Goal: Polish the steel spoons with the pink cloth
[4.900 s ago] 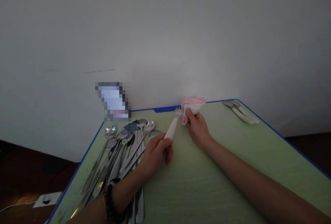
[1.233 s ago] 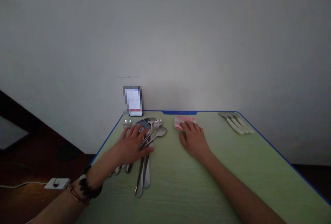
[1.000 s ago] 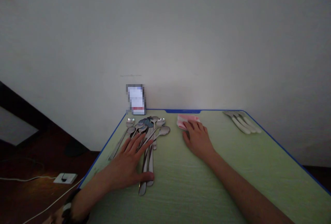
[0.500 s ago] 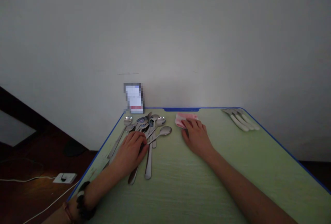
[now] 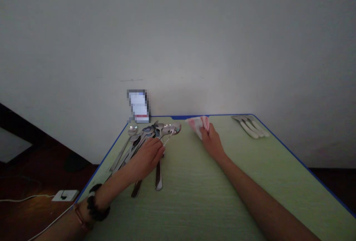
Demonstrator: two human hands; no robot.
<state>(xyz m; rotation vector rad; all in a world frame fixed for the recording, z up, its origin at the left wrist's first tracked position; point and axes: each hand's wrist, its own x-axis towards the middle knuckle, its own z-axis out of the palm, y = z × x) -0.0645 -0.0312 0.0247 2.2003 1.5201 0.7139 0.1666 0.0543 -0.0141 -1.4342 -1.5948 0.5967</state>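
Note:
My left hand (image 5: 150, 155) is closed on the handle of a metal spoon (image 5: 175, 128), whose bowl points to the right. Under and around that hand lies a pile of metal spoons (image 5: 147, 131), with several handles reaching toward me; the hand hides part of them. My right hand (image 5: 213, 142) pinches a pink-and-white cloth (image 5: 197, 125), which is partly lifted and folded over at the thumb. A gap separates the cloth from the spoon's bowl.
Several forks with white handles (image 5: 250, 127) lie side by side at the table's far right. A phone (image 5: 139, 106) leans on the wall at the far left. The green table (image 5: 189, 196) has a blue edge. A white power strip (image 5: 65, 195) lies on the floor at left.
My left hand has raised the spoon and moved slightly right. My right hand has gone from resting on the flat cloth to gripping and lifting it. The view has shifted a little.

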